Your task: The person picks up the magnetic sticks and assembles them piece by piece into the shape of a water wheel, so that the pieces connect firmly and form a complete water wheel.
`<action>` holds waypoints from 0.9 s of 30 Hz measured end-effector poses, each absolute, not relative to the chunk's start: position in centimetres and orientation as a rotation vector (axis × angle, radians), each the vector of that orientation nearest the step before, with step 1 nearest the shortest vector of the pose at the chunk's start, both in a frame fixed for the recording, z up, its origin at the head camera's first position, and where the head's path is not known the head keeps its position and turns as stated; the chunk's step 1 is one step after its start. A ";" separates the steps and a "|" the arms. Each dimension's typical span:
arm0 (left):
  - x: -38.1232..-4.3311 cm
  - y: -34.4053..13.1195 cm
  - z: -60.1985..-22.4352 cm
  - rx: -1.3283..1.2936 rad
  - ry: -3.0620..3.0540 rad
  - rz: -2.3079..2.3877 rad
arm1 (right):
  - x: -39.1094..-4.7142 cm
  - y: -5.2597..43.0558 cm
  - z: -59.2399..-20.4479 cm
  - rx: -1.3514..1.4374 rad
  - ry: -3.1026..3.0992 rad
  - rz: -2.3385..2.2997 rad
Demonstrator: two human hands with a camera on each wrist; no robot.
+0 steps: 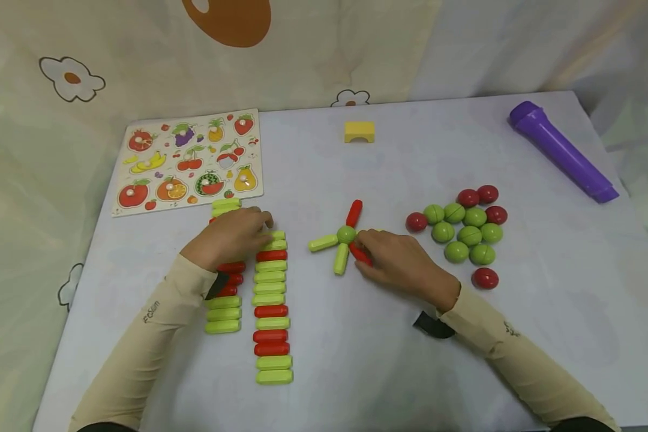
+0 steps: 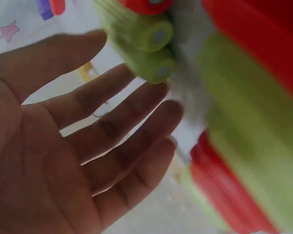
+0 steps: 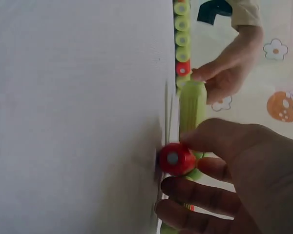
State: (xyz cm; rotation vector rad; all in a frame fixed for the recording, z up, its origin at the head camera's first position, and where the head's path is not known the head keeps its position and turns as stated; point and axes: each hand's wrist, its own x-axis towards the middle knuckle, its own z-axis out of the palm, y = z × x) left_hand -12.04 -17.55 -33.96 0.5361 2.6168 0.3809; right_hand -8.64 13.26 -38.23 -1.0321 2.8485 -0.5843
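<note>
At the middle of the table in the head view, green and red rods fan out around a green ball. My right hand pinches a red rod beside that ball between thumb and fingers; the rod's end has a silver disc. A green rod points left from the ball, and another red rod points away. Over the tops of two rod columns, my left hand reaches with its fingers loosely spread. In the left wrist view its fingertips are right at the green rods, with nothing in the palm.
A fruit puzzle board lies at back left, a yellow arch block at the back. Green balls and red balls cluster right of my right hand. A purple tube lies at far right.
</note>
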 end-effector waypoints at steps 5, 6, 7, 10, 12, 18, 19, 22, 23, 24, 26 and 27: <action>-12.2 -18.0 -34.5 0.548 2.599 0.446 | -8.9 13.8 -38.2 -0.951 2.848 -0.614; -12.3 -18.0 -34.5 0.556 2.605 0.456 | -9.0 13.9 -38.2 -0.938 2.849 -0.613; -12.4 -17.9 -34.5 0.564 2.611 0.463 | -9.1 14.0 -38.2 -0.931 2.847 -0.614; -12.7 -17.3 -34.5 0.600 2.644 0.483 | -9.4 14.2 -38.2 -0.932 2.846 -0.619; -12.6 -16.6 -34.4 0.649 2.665 0.486 | -9.5 14.2 -38.3 -0.955 2.849 -0.624; -12.1 -13.8 -34.6 0.860 2.662 0.457 | -9.8 14.5 -38.6 -1.057 2.850 -0.651; -12.1 -13.4 -34.7 0.885 2.662 0.439 | -9.8 14.6 -38.7 -1.073 2.849 -0.656; -12.1 -12.3 -35.1 0.941 2.669 0.379 | -9.9 14.7 -38.8 -1.115 2.848 -0.665; -12.1 -12.0 -35.3 0.961 2.675 0.361 | -9.9 14.7 -38.8 -1.126 2.849 -0.666; -12.1 -11.8 -35.4 0.981 2.678 0.349 | -10.0 14.7 -38.8 -1.136 2.849 -0.667; -12.1 -11.3 -35.7 1.028 2.683 0.330 | -10.0 14.7 -38.8 -1.151 2.850 -0.670; -12.0 -11.1 -35.7 1.052 2.685 0.325 | -10.0 14.7 -38.8 -1.155 2.851 -0.673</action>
